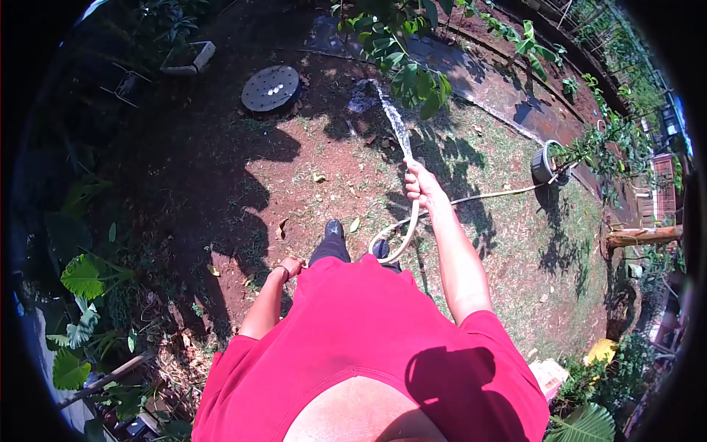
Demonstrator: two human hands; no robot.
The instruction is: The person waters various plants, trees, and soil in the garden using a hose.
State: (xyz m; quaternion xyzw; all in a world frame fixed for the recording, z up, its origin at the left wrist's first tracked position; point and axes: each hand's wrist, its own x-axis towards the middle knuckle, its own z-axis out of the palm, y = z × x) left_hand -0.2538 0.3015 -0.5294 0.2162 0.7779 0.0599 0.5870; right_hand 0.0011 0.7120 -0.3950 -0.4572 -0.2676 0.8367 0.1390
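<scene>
My right hand [426, 186] is stretched out in front, its fingers wrapped around a pale garden hose [409, 234] near the open end. A stream of water [395, 121] shoots forward from the hose and lands on the soil beneath a leafy branch. Below my hand the hose bends in a loop by my legs, and a length of it runs right along the ground. My left hand [293, 266] hangs low beside my left thigh. Its fingers look loosely curled, with nothing visible in them.
A round, perforated grey cover [270, 88] lies ahead on the left, near a rectangular planter [188, 58]. Leafy branches [405, 55] overhang the wet patch. To the right stand a potted plant [546, 162] and a wooden post [642, 236]. Large-leaved plants [82, 276] grow on the left.
</scene>
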